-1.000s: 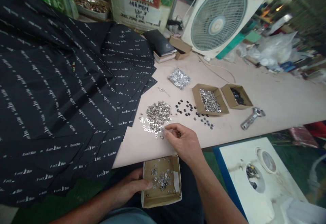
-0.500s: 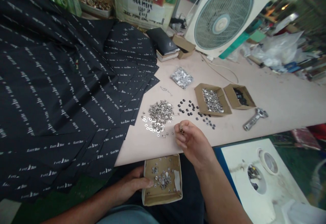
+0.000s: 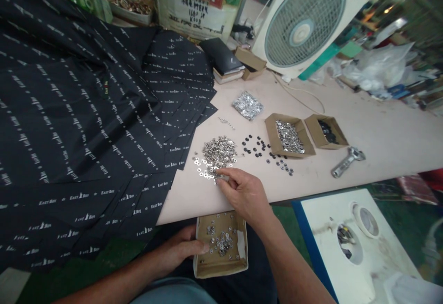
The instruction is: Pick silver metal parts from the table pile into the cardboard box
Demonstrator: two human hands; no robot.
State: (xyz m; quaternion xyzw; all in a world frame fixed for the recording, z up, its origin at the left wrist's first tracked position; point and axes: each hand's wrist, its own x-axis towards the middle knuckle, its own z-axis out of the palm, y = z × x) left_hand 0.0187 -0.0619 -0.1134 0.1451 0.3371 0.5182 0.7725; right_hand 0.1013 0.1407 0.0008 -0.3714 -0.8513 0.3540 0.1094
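Observation:
My left hand (image 3: 189, 247) grips the left side of a shallow cardboard box (image 3: 205, 267), thumb over its rim. Small metal snap fastener parts (image 3: 224, 243) lie scattered inside, and the box is held at my lap, just below the table edge. My right hand (image 3: 244, 193) is over the table with thumb and forefinger drawn together. Its fingertips are at the lower edge of a pile of silvery snap parts (image 3: 218, 151); what sits between them is hidden. Flat shiny ring pieces (image 3: 204, 171) lie beside those fingertips.
Black caps (image 3: 255, 149) lie right of the pile. Beyond stand a box of metal parts (image 3: 308, 149), a box of black pieces (image 3: 341, 143) and a metal hammer-like tool (image 3: 348, 162). A bag of parts (image 3: 247, 105), a fan (image 3: 304, 22) and dark printed fabric (image 3: 114, 124) surround them.
My right hand has moved left and down to the pile's lower edge from over the table's front, where it pinched small metal parts. The left hand and box have stayed put.

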